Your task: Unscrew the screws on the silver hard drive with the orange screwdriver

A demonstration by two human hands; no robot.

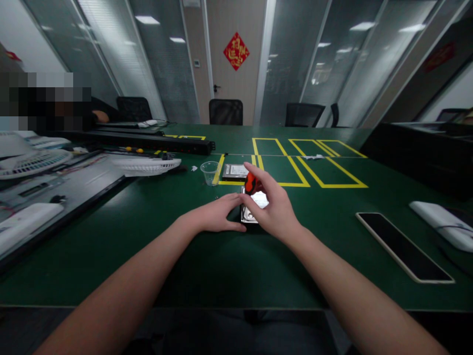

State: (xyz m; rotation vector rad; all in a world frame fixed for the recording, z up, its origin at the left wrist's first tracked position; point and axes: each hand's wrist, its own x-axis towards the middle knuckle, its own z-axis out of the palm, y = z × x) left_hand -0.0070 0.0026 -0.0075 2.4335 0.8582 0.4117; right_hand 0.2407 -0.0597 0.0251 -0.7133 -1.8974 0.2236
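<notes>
A hard drive (251,215) lies on the green table right in front of me, its silvery top partly covered by my hands. My left hand (220,213) grips the drive from the left side, thumb at its near edge and fingers toward its far end. In my right hand (274,201) is a screwdriver (250,183) with a red and black handle, held upright above the drive. The screwdriver's tip is hidden behind my fingers. Just beyond lies a second hard drive (235,171), label up, beside a clear plastic cup (211,173).
Yellow tape (295,186) marks rectangles on the green table (207,271). A phone (404,246) and a white device (441,224) lie to the right. Leftward are a metal chassis (84,190), white fan-like parts (146,166) and a long black bar (177,143). A person sits at far left.
</notes>
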